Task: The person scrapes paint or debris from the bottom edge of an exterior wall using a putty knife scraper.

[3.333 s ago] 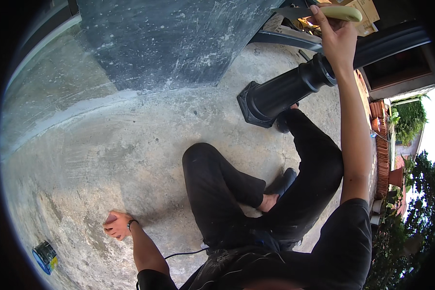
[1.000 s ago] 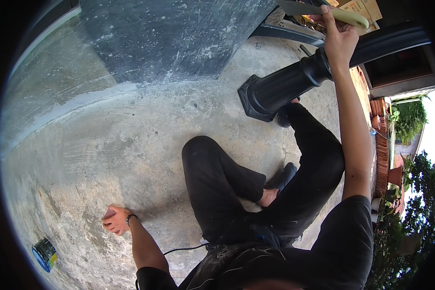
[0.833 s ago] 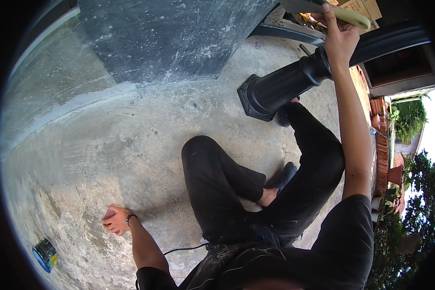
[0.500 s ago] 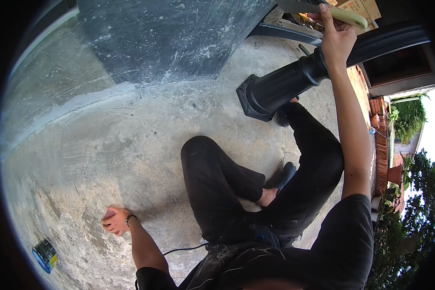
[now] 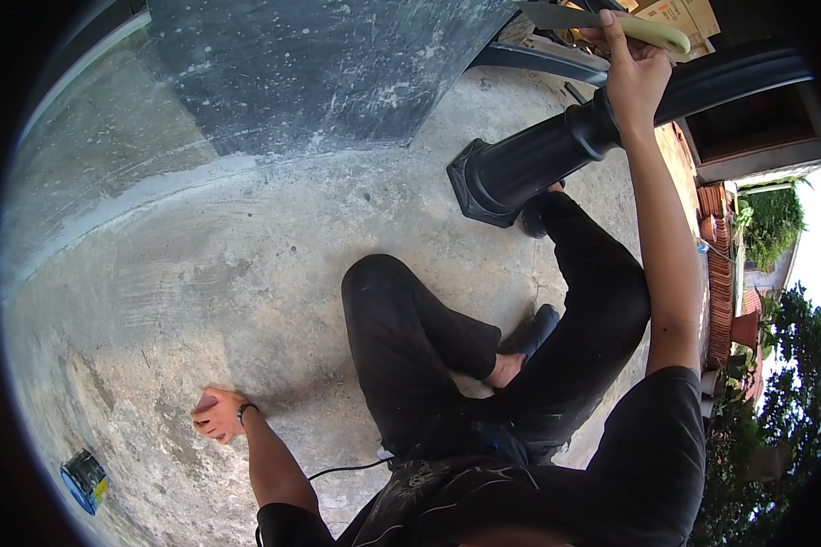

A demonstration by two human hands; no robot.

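Note:
Up at the top right, my right hand (image 5: 637, 77) is closed around the pale yellow-green handle of a putty knife (image 5: 661, 35). Its flat grey blade points left, close to the edge of a dark, white-speckled panel (image 5: 310, 73). Below the raised hand, a black fluted post (image 5: 529, 169) with a many-sided base lies across the view. Far down on the left, my left hand (image 5: 219, 417), with a dark wristband, is low against the concrete floor. Its fingers are curled around a pinkish-brown patch that I cannot make out.
A small dark tub (image 5: 84, 481) with blue and yellow on it stands at the lower left. Cardboard boxes (image 5: 680, 20) sit behind the putty knife. My bent legs (image 5: 410, 337) take up the middle. Stacked terracotta tiles (image 5: 719, 273) and plants line the right.
The putty knife has shifted very slightly left and down in my right hand's grip. My left hand and legs hold nearly the same place.

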